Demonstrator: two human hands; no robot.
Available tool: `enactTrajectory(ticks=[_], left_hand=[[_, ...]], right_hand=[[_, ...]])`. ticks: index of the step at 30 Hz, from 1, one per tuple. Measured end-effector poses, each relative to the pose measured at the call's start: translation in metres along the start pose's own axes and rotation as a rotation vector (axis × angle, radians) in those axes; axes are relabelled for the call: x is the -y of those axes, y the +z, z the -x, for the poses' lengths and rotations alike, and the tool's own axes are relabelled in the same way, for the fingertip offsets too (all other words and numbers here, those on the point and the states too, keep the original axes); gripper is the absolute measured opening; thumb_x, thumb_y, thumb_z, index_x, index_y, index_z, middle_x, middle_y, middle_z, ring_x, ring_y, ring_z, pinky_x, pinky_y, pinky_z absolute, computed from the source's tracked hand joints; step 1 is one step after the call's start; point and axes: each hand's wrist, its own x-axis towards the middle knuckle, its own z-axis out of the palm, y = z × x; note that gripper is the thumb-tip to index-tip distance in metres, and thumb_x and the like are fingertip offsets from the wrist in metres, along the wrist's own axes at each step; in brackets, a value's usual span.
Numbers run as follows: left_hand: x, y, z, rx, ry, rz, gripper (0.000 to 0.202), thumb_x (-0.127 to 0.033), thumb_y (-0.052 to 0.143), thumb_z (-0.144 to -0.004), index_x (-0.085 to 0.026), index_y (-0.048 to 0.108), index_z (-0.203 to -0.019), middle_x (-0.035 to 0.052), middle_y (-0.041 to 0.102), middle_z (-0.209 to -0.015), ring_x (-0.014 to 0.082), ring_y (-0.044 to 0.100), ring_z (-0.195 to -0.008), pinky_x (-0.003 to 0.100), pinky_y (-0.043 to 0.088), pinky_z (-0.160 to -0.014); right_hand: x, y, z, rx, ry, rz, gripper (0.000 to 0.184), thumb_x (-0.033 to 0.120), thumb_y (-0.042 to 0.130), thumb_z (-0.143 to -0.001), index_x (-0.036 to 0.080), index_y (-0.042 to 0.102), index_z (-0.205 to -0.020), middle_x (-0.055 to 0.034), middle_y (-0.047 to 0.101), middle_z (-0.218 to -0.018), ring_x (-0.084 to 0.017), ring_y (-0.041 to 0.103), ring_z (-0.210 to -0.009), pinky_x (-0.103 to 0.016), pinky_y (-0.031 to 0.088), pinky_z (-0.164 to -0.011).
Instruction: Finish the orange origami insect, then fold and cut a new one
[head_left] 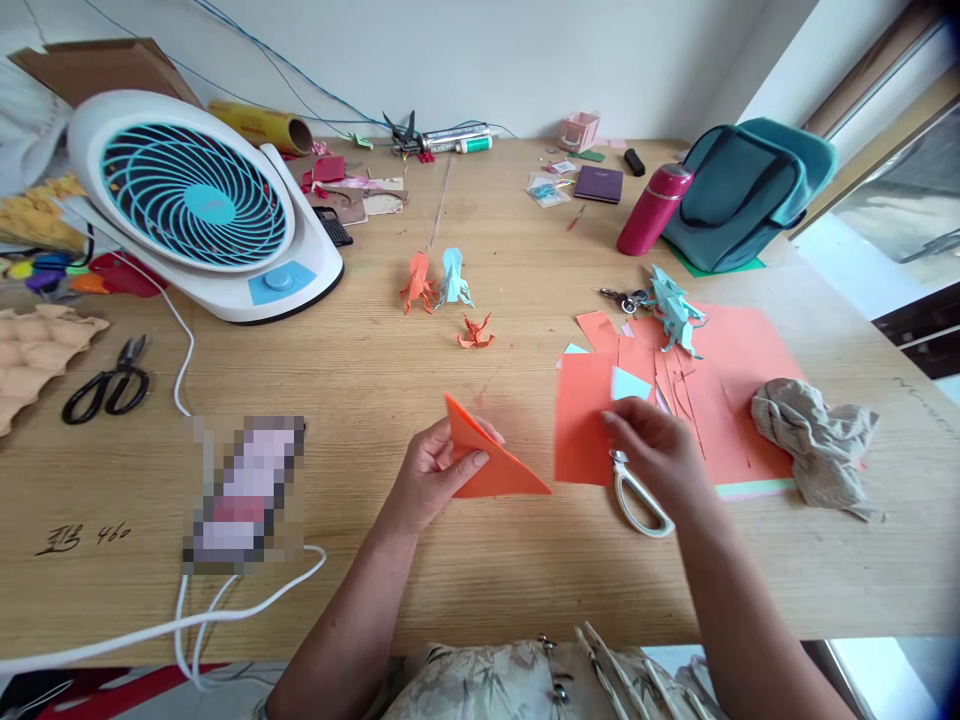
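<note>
Handwritten "460" [112,533] sits near left on the wood-grain table [480,590], w/ a scrawl [926,402] at right & a fan logo [210,206] too small to read; white wall [600,60] at far side. L hand [427,470] grips folded orange paper [491,475] near ctr; R hand [656,450] pinches an orange sheet [581,420] by its right edge, just right of it.

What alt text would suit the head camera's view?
A person's left hand holds a folded orange paper triangle above a wooden table, while the right hand touches the edge of a flat orange paper rectangle. Beyond are small orange and pale-blue folded-paper figures, with a white-and-blue fan at picture left.
</note>
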Motion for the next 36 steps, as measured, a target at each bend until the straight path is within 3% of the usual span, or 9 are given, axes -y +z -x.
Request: enactTrajectory(ticks=[3,5,8,12,15,20,26,30,36], left_hand=[[-0.008,0.0,0.001,-0.081,0.316,-0.189,0.003,-0.025,0.07,-0.088,-0.022,0.071,-0.089,0.0045,0.07,-0.09,0.0185,0.063,-0.087,0.034,0.05,-0.082],[-0.011,0.001,0.001,-0.096,0.492,-0.357,0.002,-0.023,0.07,-0.089,-0.023,0.071,-0.09,0.0047,0.07,-0.09,0.0198,0.061,-0.089,0.037,0.049,-0.085],[-0.012,0.003,0.002,-0.114,0.638,-0.588,0.01,-0.019,0.07,-0.088,-0.028,0.072,-0.092,0.0029,0.072,-0.092,0.0216,0.059,-0.094,0.039,0.048,-0.087],[-0.008,0.005,0.004,-0.095,0.723,-0.808,0.017,-0.021,0.061,-0.092,-0.032,0.074,-0.094,0.0024,0.074,-0.094,0.0233,0.057,-0.099,0.041,0.048,-0.087],[-0.005,0.006,0.006,-0.078,0.768,-0.887,0.02,-0.023,0.057,-0.094,-0.033,0.074,-0.095,0.0029,0.074,-0.095,0.0239,0.057,-0.099,0.042,0.047,-0.088],[-0.003,0.008,0.009,-0.062,0.762,-0.895,0.021,-0.027,0.054,-0.098,-0.033,0.074,-0.098,0.002,0.077,-0.097,0.0239,0.06,-0.101,0.043,0.045,-0.09],[-0.005,0.011,0.006,-0.093,0.61,-0.662,0.012,-0.024,0.06,-0.096,-0.028,0.071,-0.098,0.0017,0.076,-0.095,0.0232,0.064,-0.104,0.043,0.048,-0.092],[-0.002,0.013,0.003,-0.154,0.493,-0.445,0.009,-0.016,0.067,-0.089,-0.024,0.065,-0.093,0.0026,0.071,-0.087,0.0201,0.065,-0.089,0.039,0.053,-0.083],[0.002,0.016,0.007,-0.243,0.472,-0.485,0.01,-0.014,0.065,-0.087,-0.022,0.059,-0.088,0.0023,0.064,-0.086,0.0169,0.063,-0.081,0.031,0.052,-0.073]], right_hand=[[-0.044,-0.053,-0.011,-0.245,0.1,0.299,0.039,0.057,0.058,-0.086,0.019,0.067,-0.086,-0.0016,0.064,-0.071,-0.015,0.056,-0.062,-0.028,0.045,-0.059],[-0.067,-0.082,-0.014,-0.329,0.147,0.412,0.039,0.056,0.059,-0.083,0.018,0.069,-0.083,-0.0009,0.06,-0.063,-0.015,0.05,-0.055,-0.03,0.04,-0.054],[-0.083,-0.103,-0.011,-0.456,0.165,0.557,0.035,0.052,0.062,-0.079,0.017,0.069,-0.084,-0.0051,0.063,-0.067,-0.02,0.054,-0.061,-0.036,0.041,-0.06],[-0.069,-0.087,0.002,-0.568,0.02,0.71,0.032,0.041,0.056,-0.087,0.018,0.068,-0.107,-0.0141,0.067,-0.101,-0.025,0.061,-0.077,-0.041,0.046,-0.071],[-0.051,-0.056,0.011,-0.446,-0.17,0.67,0.028,0.037,0.051,-0.094,0.018,0.068,-0.105,-0.0111,0.067,-0.096,-0.021,0.063,-0.071,-0.035,0.047,-0.065],[-0.042,-0.023,0.026,-0.21,-0.22,0.688,0.026,0.037,0.048,-0.098,0.021,0.068,-0.098,-0.0075,0.068,-0.095,-0.019,0.067,-0.075,-0.031,0.047,-0.064],[-0.066,-0.031,0.055,-0.077,-0.189,0.8,0.023,0.037,0.048,-0.099,0.022,0.062,-0.11,-0.0092,0.066,-0.101,-0.024,0.065,-0.088,-0.036,0.05,-0.076],[-0.074,-0.035,0.064,-0.095,-0.178,0.782,0.02,0.038,0.049,-0.098,0.023,0.059,-0.107,-0.0103,0.065,-0.102,-0.028,0.064,-0.094,-0.042,0.051,-0.081],[-0.072,-0.041,0.066,0.011,-0.183,0.682,0.025,0.033,0.045,-0.098,0.024,0.06,-0.116,-0.0116,0.063,-0.109,-0.026,0.065,-0.098,-0.043,0.053,-0.086]])
